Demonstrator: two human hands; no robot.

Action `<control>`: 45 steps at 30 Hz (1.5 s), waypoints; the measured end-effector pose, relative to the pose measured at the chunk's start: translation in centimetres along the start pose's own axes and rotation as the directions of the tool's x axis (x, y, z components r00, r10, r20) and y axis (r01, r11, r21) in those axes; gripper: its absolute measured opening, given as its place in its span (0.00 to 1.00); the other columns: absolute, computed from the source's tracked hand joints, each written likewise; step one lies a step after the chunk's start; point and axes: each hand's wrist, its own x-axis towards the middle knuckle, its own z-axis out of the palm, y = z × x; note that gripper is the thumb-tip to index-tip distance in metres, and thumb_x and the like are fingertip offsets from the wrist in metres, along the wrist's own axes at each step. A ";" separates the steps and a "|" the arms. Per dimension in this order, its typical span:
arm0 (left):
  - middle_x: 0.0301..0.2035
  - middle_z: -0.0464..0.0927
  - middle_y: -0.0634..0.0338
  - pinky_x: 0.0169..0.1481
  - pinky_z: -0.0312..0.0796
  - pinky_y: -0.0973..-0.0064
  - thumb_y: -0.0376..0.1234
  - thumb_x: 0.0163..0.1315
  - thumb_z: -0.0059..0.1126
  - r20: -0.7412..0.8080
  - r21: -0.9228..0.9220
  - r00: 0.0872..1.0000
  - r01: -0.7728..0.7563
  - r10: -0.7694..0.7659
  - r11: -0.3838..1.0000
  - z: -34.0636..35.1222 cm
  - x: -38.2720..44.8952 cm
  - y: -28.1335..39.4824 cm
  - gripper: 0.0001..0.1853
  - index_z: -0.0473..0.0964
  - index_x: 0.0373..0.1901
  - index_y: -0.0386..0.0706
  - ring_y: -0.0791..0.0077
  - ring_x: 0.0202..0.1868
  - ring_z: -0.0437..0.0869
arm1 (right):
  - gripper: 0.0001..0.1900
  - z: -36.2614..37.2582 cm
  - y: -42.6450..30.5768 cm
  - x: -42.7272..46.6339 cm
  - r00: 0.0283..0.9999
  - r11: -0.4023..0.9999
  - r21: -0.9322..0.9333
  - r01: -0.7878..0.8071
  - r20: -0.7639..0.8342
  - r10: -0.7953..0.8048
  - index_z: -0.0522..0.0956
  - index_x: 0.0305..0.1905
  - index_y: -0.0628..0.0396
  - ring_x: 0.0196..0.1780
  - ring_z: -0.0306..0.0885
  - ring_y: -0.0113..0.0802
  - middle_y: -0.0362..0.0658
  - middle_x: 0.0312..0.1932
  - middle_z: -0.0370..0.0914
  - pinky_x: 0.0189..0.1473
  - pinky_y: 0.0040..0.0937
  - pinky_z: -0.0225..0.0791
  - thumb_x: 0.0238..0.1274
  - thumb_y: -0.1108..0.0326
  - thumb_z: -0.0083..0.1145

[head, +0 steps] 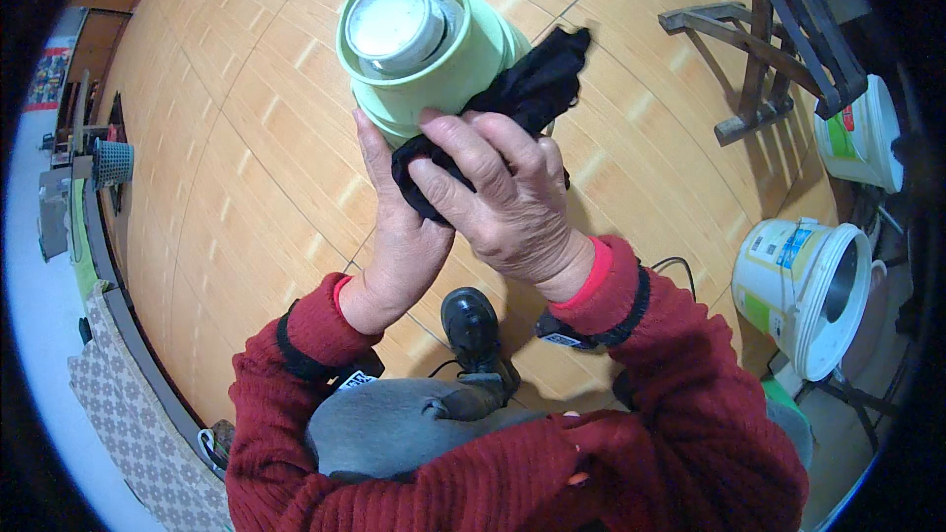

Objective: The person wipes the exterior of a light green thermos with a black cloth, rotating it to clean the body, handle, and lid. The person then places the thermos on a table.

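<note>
Up ahead of me is a light-green vessel point(414, 100), apparently a vacuum flask, tilted with one round end towards me. Inside its green rim sits a round silvery metal part point(389, 21). My left hand point(403, 244) grips the vessel's near side, its thumb along the green wall and its other fingers hidden. A black cloth point(533, 89) is bunched in my right hand point(502, 192). That hand presses the cloth against the vessel's side, and one end of it sticks out to the upper right.
Wood-patterned floor point(244, 185) lies below. At right are a folding wooden stool frame point(768, 52), a white bucket point(857, 133) and a nearer white bucket point(783, 281). A small basket point(114, 162) stands at left beside a patterned cloth point(126, 414). My black shoe point(471, 321) is below my hands.
</note>
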 end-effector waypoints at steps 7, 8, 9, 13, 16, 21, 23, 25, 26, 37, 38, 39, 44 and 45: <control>0.68 0.59 0.51 0.63 0.65 0.69 0.28 0.61 0.56 -0.190 0.036 0.964 0.193 -0.183 0.980 -5.8 1.5 -1.2 0.39 0.51 0.73 0.44 0.64 0.69 0.61 | 0.12 -0.9 1.2 -0.5 0.998 1.000 0.014 -0.028 -0.048 0.028 0.81 0.43 0.45 0.61 0.66 0.38 0.42 0.60 0.71 0.55 0.34 0.61 0.52 0.64 0.57; 0.67 0.62 0.51 0.62 0.65 0.69 0.32 0.62 0.56 -0.159 0.069 0.977 0.153 -0.140 0.986 -6.9 2.5 -1.8 0.37 0.53 0.73 0.43 0.63 0.68 0.63 | 0.12 -1.1 1.8 -0.7 0.996 0.998 0.059 -0.017 -0.085 0.022 0.81 0.43 0.47 0.60 0.67 0.42 0.45 0.60 0.71 0.58 0.38 0.63 0.50 0.67 0.58; 0.65 0.65 0.50 0.62 0.66 0.69 0.35 0.62 0.56 -0.158 0.093 0.976 0.166 -0.150 0.982 -7.8 3.6 -2.5 0.36 0.54 0.72 0.43 0.63 0.68 0.64 | 0.14 -1.7 1.9 -0.9 0.996 0.997 0.029 -0.075 -0.044 0.076 0.81 0.43 0.50 0.59 0.67 0.46 0.48 0.59 0.71 0.59 0.40 0.65 0.47 0.71 0.60; 0.60 0.71 0.49 0.65 0.65 0.65 0.35 0.59 0.53 0.195 -0.213 0.935 0.334 -0.295 0.918 -8.8 6.4 -5.2 0.34 0.60 0.69 0.35 0.63 0.63 0.71 | 0.20 -2.0 2.5 -1.2 0.986 0.989 0.054 -0.135 -0.087 0.139 0.81 0.44 0.52 0.58 0.69 0.48 0.51 0.58 0.71 0.59 0.42 0.63 0.40 0.79 0.62; 0.56 0.73 0.49 0.65 0.66 0.63 0.34 0.56 0.53 0.207 -0.217 0.948 0.287 -0.243 0.933 -8.9 6.6 -5.6 0.35 0.61 0.68 0.34 0.64 0.60 0.73 | 0.20 -2.0 2.7 -1.0 0.982 0.985 0.088 -0.147 -0.106 0.156 0.80 0.45 0.50 0.56 0.69 0.48 0.49 0.57 0.71 0.58 0.41 0.66 0.41 0.78 0.61; 0.55 0.72 0.50 0.62 0.68 0.64 0.37 0.55 0.59 0.204 -0.216 0.950 0.278 -0.236 0.936 -8.7 6.0 -4.5 0.38 0.60 0.69 0.37 0.63 0.57 0.75 | 0.21 -1.4 3.3 -0.4 0.983 0.990 0.065 -0.124 -0.128 0.132 0.80 0.46 0.50 0.55 0.69 0.47 0.48 0.57 0.72 0.56 0.41 0.67 0.40 0.79 0.60; 0.55 0.71 0.50 0.61 0.70 0.65 0.39 0.55 0.62 0.194 -0.207 0.950 0.284 -0.246 0.936 -8.5 5.1 -4.0 0.40 0.58 0.70 0.39 0.64 0.55 0.75 | 0.22 -1.1 3.6 -0.1 0.984 0.991 0.080 -0.103 -0.136 0.114 0.80 0.46 0.50 0.55 0.69 0.48 0.48 0.56 0.72 0.56 0.41 0.67 0.40 0.80 0.59; 0.52 0.71 0.51 0.57 0.72 0.69 0.38 0.55 0.65 0.143 -0.233 0.954 0.290 -0.262 0.928 -8.0 3.9 -3.7 0.43 0.56 0.71 0.40 0.68 0.52 0.76 | 0.22 -0.7 4.0 0.3 0.983 0.991 0.093 -0.098 -0.144 0.111 0.79 0.46 0.50 0.54 0.69 0.49 0.48 0.55 0.73 0.56 0.42 0.68 0.40 0.80 0.58; 0.52 0.70 0.52 0.57 0.72 0.69 0.38 0.55 0.65 0.146 -0.240 0.953 0.295 -0.266 0.925 -8.0 3.6 -3.5 0.43 0.55 0.71 0.40 0.68 0.53 0.75 | 0.22 -0.5 4.3 0.5 0.983 0.990 0.100 -0.095 -0.147 0.109 0.79 0.46 0.50 0.54 0.70 0.49 0.49 0.55 0.73 0.56 0.42 0.68 0.40 0.80 0.58; 0.61 0.60 0.49 0.56 0.71 0.66 0.39 0.52 0.68 0.068 0.219 0.998 -0.025 0.010 0.975 -6.0 0.8 -1.8 0.49 0.50 0.74 0.43 0.62 0.54 0.73 | 0.20 -0.4 9.6 3.6 0.984 0.996 0.018 -0.086 -0.153 0.087 0.81 0.43 0.50 0.51 0.74 0.48 0.45 0.51 0.76 0.55 0.40 0.71 0.41 0.81 0.57; 0.64 0.59 0.46 0.61 0.68 0.61 0.42 0.51 0.70 0.030 0.236 0.999 -0.026 0.020 0.971 -6.3 1.6 -2.1 0.52 0.48 0.74 0.43 0.57 0.61 0.70 | 0.21 -0.6 9.7 3.6 0.987 0.997 0.015 -0.069 -0.146 0.071 0.81 0.44 0.49 0.51 0.74 0.48 0.45 0.51 0.76 0.56 0.40 0.71 0.41 0.81 0.57; 0.66 0.57 0.46 0.63 0.66 0.59 0.42 0.50 0.70 0.045 0.264 0.998 -0.047 0.036 0.963 -6.3 2.5 -2.6 0.54 0.46 0.74 0.43 0.56 0.63 0.67 | 0.21 -0.8 9.6 3.6 0.989 0.997 0.008 -0.076 -0.126 0.077 0.81 0.44 0.49 0.51 0.74 0.47 0.45 0.51 0.76 0.55 0.40 0.71 0.41 0.81 0.56; 0.70 0.53 0.45 0.71 0.57 0.55 0.45 0.49 0.73 0.098 0.133 0.995 -0.034 0.021 0.991 -5.1 5.4 -3.7 0.60 0.37 0.75 0.42 0.55 0.71 0.58 | 0.20 -1.6 8.4 3.1 0.990 0.995 -0.013 -0.098 -0.105 0.096 0.81 0.43 0.51 0.52 0.74 0.47 0.46 0.51 0.76 0.55 0.40 0.71 0.40 0.81 0.56; 0.69 0.54 0.46 0.71 0.57 0.56 0.45 0.49 0.73 0.105 0.092 0.994 -0.019 0.009 0.996 -4.7 5.6 -3.7 0.61 0.37 0.75 0.42 0.55 0.71 0.59 | 0.19 -1.8 8.1 2.9 0.990 0.997 0.000 -0.076 -0.116 0.075 0.80 0.43 0.53 0.52 0.73 0.47 0.46 0.51 0.76 0.54 0.40 0.71 0.40 0.81 0.56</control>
